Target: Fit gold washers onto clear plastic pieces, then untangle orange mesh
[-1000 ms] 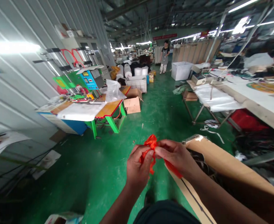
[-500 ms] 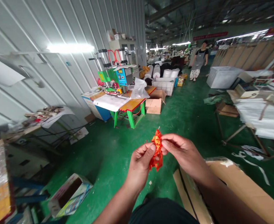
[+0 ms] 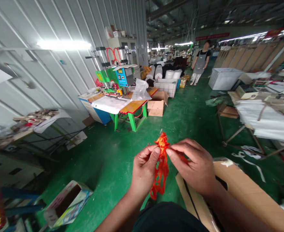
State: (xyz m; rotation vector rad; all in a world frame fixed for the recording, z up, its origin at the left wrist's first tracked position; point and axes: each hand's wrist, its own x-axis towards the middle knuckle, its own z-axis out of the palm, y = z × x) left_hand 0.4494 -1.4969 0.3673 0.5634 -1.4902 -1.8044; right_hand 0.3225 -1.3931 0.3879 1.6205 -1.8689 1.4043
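Between my two hands is a small bunch of orange-red fabric, gathered at the top and trailing in ragged strands below. My left hand pinches its left edge between thumb and fingers. From the other side my right hand grips the right edge with thumb and forefinger, and a bit of orange shows under its fingers. The gathered top stands up above my fingertips. What the bunch is exactly, I cannot make out. Both hands are in mid-air over the green floor.
A green press machine stands on a wooden-topped table ahead. Cardboard lies at my right, an open carton at lower left. White sheets lie on a rack at right. A person in a grey apron is farther back.
The orange-red bunch now hangs longer, its strands spread further down. My right hand has moved slightly right and lower. The whole view has shifted a little, and the person is nearer.
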